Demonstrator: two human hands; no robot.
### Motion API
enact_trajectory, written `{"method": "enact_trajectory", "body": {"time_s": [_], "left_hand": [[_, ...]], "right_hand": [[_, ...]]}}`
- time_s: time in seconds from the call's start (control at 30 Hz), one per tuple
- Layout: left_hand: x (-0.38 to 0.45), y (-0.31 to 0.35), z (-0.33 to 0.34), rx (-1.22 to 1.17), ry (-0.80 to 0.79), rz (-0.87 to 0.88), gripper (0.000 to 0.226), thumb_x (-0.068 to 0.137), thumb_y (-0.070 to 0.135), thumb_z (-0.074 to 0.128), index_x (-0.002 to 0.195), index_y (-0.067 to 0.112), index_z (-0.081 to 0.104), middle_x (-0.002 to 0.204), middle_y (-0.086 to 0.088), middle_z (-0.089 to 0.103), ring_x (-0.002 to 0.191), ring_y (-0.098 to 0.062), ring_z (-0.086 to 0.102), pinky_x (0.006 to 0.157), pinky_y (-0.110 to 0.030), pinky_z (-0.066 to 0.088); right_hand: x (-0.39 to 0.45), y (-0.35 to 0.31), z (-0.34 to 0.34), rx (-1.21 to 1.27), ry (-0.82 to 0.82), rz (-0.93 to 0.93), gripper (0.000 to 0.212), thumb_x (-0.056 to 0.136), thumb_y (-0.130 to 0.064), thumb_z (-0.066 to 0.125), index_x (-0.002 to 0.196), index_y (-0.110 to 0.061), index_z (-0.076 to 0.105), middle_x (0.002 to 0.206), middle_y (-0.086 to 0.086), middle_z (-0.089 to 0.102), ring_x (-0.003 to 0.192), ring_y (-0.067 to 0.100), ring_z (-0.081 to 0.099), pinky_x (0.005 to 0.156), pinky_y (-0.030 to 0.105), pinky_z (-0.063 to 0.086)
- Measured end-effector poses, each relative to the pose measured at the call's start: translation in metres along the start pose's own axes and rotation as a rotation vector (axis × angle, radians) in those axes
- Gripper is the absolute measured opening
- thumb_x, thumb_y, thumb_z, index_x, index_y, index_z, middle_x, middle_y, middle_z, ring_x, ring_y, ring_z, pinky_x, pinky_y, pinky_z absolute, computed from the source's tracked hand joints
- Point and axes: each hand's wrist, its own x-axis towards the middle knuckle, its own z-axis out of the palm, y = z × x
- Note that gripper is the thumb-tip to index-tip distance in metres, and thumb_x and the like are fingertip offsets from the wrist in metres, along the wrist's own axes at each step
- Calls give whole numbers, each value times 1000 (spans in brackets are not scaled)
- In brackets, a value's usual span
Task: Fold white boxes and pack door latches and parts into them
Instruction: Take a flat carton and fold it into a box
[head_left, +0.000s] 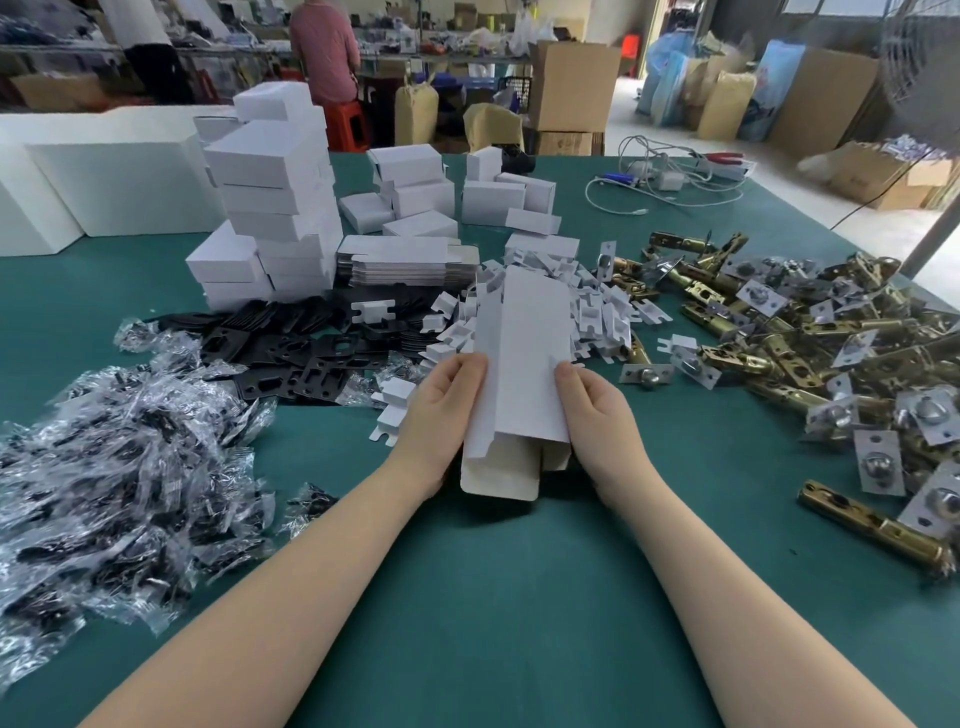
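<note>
While your left hand (447, 410) and right hand (597, 410) grip the half-folded white box (522, 374) by its sides, door latches (789, 332) lie right of it.

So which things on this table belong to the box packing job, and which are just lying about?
Job: white box blank held by left hand and right hand; brass latches; black plates; bagged parts; folded boxes.
Lying about: cables; foam blocks.
</note>
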Motion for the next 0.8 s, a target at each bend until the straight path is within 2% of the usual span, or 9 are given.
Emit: {"method": "enact_trajectory", "body": {"time_s": [0.07,0.13,0.3,0.43,0.5,0.57,0.63,0.73,0.8], "left_hand": [[-1,0,2,6,-5,1,36,78,60,61,91,28,71,103,-8,73,93,-23,66,86,-45,50],[-1,0,2,-8,-2,9,43,76,57,65,96,19,69,104,-11,72,93,-26,67,85,-45,51],[1,-4,0,-3,3,27,10,95,24,62,93,16,67,93,-3,72,85,-18,64,77,-34,51],[-1,-5,4,-9,34,25,10,99,11,54,101,9,64,95,-4,71,88,-19,63,84,-38,52],[-2,-4,6,-16,53,25,10,99,9,54,102,9,63,95,-3,71,89,-19,64,85,-39,52],[-3,-3,4,-6,49,35,11,98,7,54,103,11,63,94,-2,72,87,-18,66,82,-37,54],[-4,-1,3,39,-6,50,13,95,5,58,105,12,61,90,2,73,83,-13,67,75,-30,55],[-8,1,9,102,-10,47,26,81,19,62,107,15,59,81,12,73,74,-5,67,65,-22,55],[-8,1,13,213,69,76,22,85,32,66,102,19,59,84,12,72,76,-7,68,71,-29,56]], "right_hand": [[-1,0,1,-43,-6,3,44,103,-37,41,80,-1,49,69,14,50,65,30,47,63,38,38],[1,0,1,-69,8,15,42,104,-35,40,83,0,51,72,9,50,68,24,47,64,35,37],[1,1,0,-12,33,41,38,104,-32,41,80,-5,51,74,4,43,68,16,38,64,32,30],[2,1,0,-47,20,29,36,104,-29,42,76,-10,55,67,-5,49,59,7,41,57,26,34],[2,0,0,-45,12,37,38,104,-30,42,78,-5,54,69,-2,50,62,8,42,59,27,34],[2,0,0,-6,41,63,44,102,-35,42,79,2,48,72,3,43,67,13,39,63,30,30],[2,0,0,12,100,71,46,102,-41,42,69,-7,39,66,-1,37,62,12,35,61,30,26],[3,1,0,-152,139,-24,45,104,-37,40,64,-18,33,56,-11,33,49,4,31,50,23,25],[4,2,0,-207,145,-63,42,104,-34,40,66,-17,37,60,-7,37,51,3,34,49,18,30]]}}
